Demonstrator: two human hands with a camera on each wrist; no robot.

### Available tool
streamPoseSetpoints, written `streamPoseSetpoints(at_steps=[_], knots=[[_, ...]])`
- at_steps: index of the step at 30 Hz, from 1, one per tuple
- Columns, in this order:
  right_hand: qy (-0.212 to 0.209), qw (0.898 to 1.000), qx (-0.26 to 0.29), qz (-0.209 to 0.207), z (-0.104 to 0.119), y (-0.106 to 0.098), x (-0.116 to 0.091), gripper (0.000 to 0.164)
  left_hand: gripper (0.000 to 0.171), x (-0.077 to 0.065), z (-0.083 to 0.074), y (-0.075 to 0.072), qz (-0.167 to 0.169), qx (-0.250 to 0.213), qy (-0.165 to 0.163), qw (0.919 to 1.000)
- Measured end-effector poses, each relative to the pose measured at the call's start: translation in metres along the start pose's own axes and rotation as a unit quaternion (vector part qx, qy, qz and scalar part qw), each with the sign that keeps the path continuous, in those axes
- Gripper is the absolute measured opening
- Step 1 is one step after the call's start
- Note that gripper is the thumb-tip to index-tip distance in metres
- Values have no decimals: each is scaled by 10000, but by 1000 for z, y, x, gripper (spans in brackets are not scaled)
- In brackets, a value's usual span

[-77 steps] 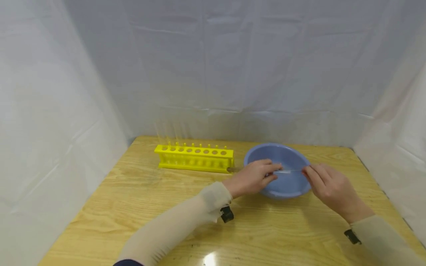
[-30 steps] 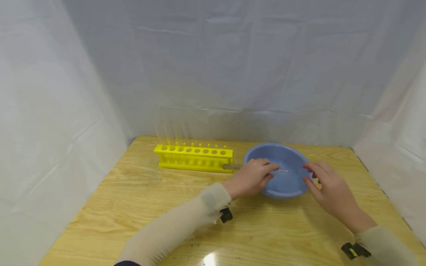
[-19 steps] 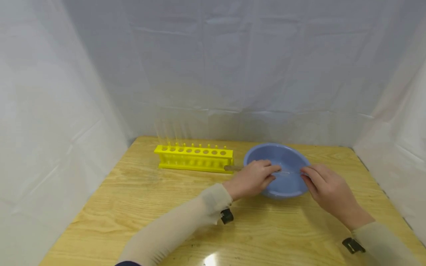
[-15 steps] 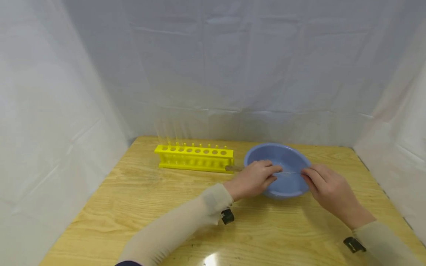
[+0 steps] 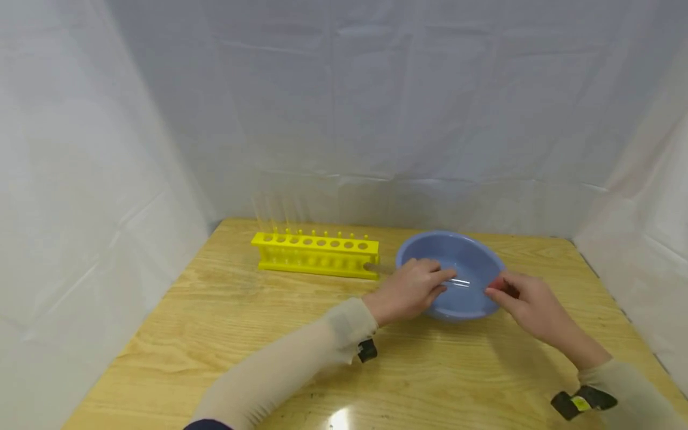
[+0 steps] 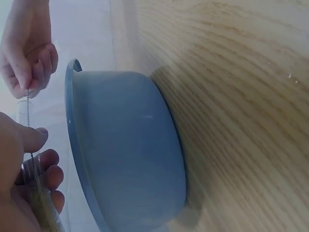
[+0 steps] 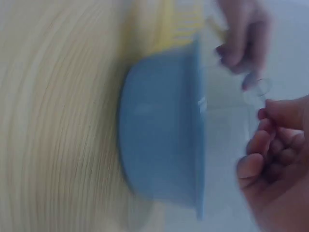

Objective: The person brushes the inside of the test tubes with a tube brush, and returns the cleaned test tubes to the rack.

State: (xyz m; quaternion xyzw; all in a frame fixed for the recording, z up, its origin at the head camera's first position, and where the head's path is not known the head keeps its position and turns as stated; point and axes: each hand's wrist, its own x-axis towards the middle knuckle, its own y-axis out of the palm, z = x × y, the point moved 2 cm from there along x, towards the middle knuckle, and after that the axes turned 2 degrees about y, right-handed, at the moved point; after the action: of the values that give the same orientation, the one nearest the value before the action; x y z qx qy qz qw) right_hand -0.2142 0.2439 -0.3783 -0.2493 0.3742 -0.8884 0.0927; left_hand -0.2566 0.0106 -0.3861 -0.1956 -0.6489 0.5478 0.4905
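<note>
Over the blue basin (image 5: 467,309), my left hand (image 5: 411,286) grips a clear glass test tube (image 5: 460,283), its mouth end toward the right. Brown bristles of a test tube brush (image 6: 44,210) show inside the tube in the left wrist view. The brush's twisted wire (image 6: 28,113) runs out through the mouth. My right hand (image 5: 529,304) pinches the end of that wire with thumb and index finger, close to the basin's right rim. In the right wrist view the tube's mouth is seen just beyond the pinching fingertips, blurred.
A yellow test tube rack (image 5: 317,254) stands left of the basin. Several clear test tubes (image 5: 273,212) rise from its left end. Both stand on a wooden table (image 5: 242,310), with white sheeting (image 5: 355,119) behind and at the sides.
My right hand's fingers were parted a second ago, then pinched the wire. Since then the right wrist has turned and the hand has dropped slightly. My left hand stays almost where it was.
</note>
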Motion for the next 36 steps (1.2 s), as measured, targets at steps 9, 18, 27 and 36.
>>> streamPoseSetpoints(at_steps=[9,18,27,36], knots=[[2417,8823,3686,1651,-11,-5,4,24,25,3,-4,5,-96,662,270,9974],[518,9951,806,252,-11,-1,-5,21,33,4,-3,4,273,226,-123,9993],[-3944,8520,-2843,-1940,6,0,-12,41,34,7,-4,1,529,-630,-257,9963],[-3996,8537,-2725,-1932,3,2,-13,36,34,6,-4,2,385,-663,-213,9968]])
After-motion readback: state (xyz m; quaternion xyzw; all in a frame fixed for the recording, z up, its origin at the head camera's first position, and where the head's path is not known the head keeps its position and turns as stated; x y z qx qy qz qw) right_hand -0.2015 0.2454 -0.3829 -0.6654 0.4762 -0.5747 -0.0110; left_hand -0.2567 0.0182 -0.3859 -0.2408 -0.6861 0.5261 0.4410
